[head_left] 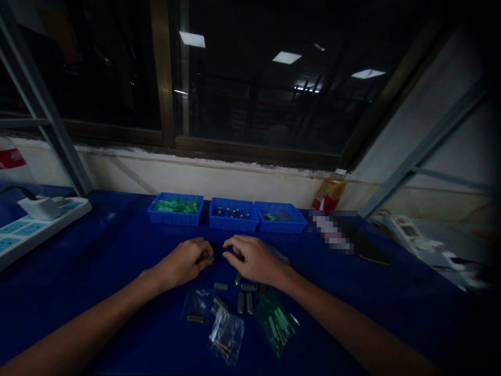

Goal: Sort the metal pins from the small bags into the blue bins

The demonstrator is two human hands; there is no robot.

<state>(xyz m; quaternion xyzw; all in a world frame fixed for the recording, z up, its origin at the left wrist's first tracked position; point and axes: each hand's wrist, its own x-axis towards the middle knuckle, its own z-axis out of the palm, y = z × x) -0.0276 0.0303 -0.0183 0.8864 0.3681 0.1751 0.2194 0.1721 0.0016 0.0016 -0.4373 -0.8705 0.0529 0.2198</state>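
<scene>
My left hand [190, 259] is closed, thumb against curled fingers, with the end of a small grey metal piece [210, 258] showing at the fingertips. Just to its right, my right hand [252, 255] hovers with fingers bent and thumb apart; I see nothing held in it. Below the hands lie several short grey metal cylinders [221, 286]. Nearer to me are a small clear bag [200, 298] with a brass-coloured pin [194, 318], a second clear bag [227, 329] with brass-coloured pieces, and a green bag [277, 322] holding long pale pieces.
Three blue bins stand along the wall: one with green bags [175, 220], one with small metal parts [234, 224], one with bagged parts [282, 226]. A power strip [43, 224] lies left. At the back right are a bottle [332, 192] and a dark flat object [370, 248].
</scene>
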